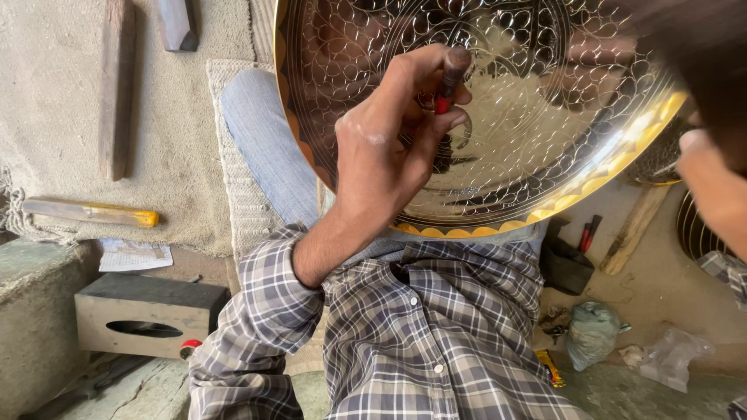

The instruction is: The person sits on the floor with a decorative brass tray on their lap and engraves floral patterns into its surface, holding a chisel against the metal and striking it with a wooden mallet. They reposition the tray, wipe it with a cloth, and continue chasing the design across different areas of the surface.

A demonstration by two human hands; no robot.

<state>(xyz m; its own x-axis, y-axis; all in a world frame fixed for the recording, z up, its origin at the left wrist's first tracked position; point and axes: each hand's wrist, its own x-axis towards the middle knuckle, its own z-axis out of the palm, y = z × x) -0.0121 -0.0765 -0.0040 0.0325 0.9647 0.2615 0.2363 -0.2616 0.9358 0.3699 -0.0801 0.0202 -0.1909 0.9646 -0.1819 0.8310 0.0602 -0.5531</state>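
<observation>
Resting across the person's lap is one large round engraved brass tray point(545, 140), its shiny face covered in scale-like patterns and its rim edged with a scalloped golden-orange border. One left hand point(389, 148) sits over the tray's face, its fingers closed tightly around one short dark engraving tool with a red band point(449, 82), the tool's tip set against the metal. One right hand point(712, 183) shows only in part at the right edge of the view, blurred and close to the camera beside the tray's rim; whether it is spread or closed cannot be told. The person wears one grey checked shirt point(420, 342) and blue jeans point(268, 148).

On the floor to the left lie one long wooden stick point(117, 85), one yellow-handled tool point(89, 212), one sheet of paper point(134, 255) and one grey block with an oval slot point(148, 313). To the right of the person are one black pouch point(566, 267), two thin red-and-black pens point(589, 232) just beside it, one flat wooden strip point(636, 228), one crumpled green bag point(591, 333) and one clear plastic bag point(675, 356).
</observation>
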